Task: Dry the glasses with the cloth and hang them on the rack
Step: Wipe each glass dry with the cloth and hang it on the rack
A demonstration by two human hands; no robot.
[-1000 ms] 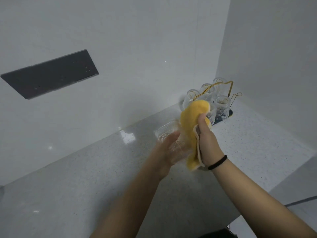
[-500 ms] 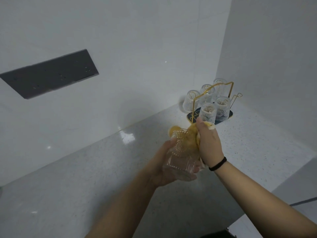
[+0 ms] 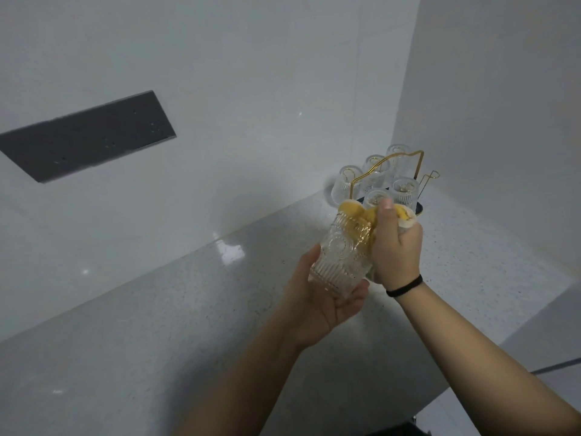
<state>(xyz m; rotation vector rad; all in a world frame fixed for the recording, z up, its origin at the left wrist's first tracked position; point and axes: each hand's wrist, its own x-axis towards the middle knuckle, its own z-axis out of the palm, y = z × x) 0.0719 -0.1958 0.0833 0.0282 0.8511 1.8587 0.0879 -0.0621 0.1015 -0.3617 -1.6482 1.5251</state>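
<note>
Yellow cloth [image 3: 358,217] fills one embossed glass [image 3: 338,256], cupped underneath by the left hand [image 3: 317,305]; the right hand [image 3: 394,247] grips the cloth. Five glasses [image 3: 404,190] hang on one gold rack [image 3: 388,160] at the counter's [image 3: 157,325] far corner.

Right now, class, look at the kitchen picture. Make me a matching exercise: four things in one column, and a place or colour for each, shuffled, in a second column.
Things:
1. embossed glass
2. yellow cloth
3. gold wire rack
4. black band

Descriptions:
A. around the right wrist
B. in the counter's far corner, holding upturned glasses
C. held in the left hand
D. pushed into the glass by the right hand

Pairs: 1-C, 2-D, 3-B, 4-A
</note>
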